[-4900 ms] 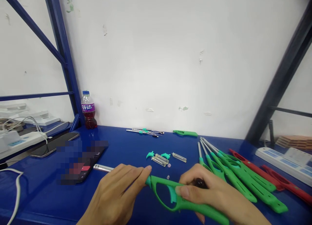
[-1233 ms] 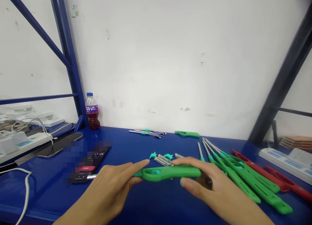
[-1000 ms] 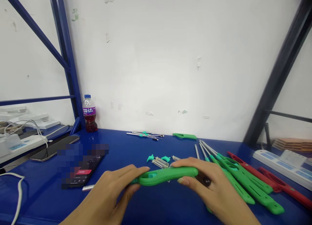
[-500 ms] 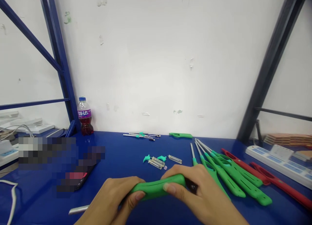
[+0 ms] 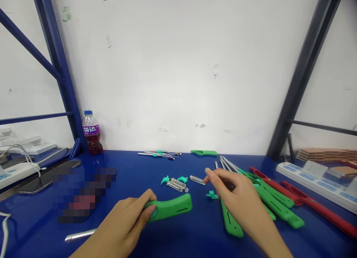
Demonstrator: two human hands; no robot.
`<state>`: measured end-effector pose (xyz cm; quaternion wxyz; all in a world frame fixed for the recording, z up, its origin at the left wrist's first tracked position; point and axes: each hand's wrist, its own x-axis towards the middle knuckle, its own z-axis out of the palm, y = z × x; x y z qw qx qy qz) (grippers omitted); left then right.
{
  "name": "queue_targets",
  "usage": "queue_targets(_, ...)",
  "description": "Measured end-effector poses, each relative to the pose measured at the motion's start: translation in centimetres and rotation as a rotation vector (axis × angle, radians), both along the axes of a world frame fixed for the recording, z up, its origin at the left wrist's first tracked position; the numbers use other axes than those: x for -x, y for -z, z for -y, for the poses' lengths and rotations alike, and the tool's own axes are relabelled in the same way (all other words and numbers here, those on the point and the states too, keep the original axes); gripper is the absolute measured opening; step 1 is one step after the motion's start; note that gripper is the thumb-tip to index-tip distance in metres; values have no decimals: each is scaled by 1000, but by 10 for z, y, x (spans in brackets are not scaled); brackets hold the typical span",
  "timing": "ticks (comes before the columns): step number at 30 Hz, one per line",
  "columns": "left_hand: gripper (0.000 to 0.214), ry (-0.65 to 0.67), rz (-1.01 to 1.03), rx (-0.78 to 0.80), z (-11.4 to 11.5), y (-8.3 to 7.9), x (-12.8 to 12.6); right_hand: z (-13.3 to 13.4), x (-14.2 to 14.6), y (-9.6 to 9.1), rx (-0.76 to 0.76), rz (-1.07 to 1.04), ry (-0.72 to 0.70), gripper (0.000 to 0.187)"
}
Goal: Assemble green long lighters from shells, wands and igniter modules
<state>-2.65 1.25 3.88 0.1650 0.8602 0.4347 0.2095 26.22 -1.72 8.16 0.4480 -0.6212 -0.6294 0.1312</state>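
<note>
My left hand grips a green long-necked lighter; its handle points right, and its metal tube sticks out at the left below my wrist. A bit of teal shows by my thumb. My right hand hovers over the table with curled fingers around a black-handled tool, mostly hidden in the palm. Close to its fingertips lies a clear lighter tank, and beneath it a teal trigger. Further left are more clear tanks and teal triggers.
Several green lighters and red lighters fan out at the right, before a white power strip. Metal tubes with wires and a green shell lie by the wall. A drink bottle and phone are left.
My right hand has let go of the green lighter and moved up and right. The lighter stays in my left hand, its handle now fully visible. The view has shifted slightly.
</note>
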Motion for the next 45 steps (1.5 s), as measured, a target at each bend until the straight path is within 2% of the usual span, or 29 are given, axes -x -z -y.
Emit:
queue_targets(6,36,56,-30,-41,-5,10,-2,-17,-4,14,149,254,35,28)
queue_targets(9,36,69,-48,-14,-4,11,-5,-27,-1,21,161,307,42,21)
queue_targets(15,26,75,-33,10,-7,15,-10,-38,6,31,166,358,33,19)
queue_targets(22,21,64,-26,-9,-11,25,-11,-40,6,33,204,402,35,19)
queue_targets(28,45,40,-72,31,-11,31,-11,-39,9,30,227,526,37,15)
queue_targets(33,38,90,-46,5,-11,33,-17,-69,6,16,265,724,-73,11)
queue_targets(36,37,81,-73,45,-11,32,-18,-97,5,9,320,830,-199,28)
queue_targets(38,38,73,-100,66,-11,30,-18,-110,4,9,338,876,-269,31)
queue_targets(45,37,65,-117,90,-7,19,-21,-116,-4,21,267,911,-344,30)
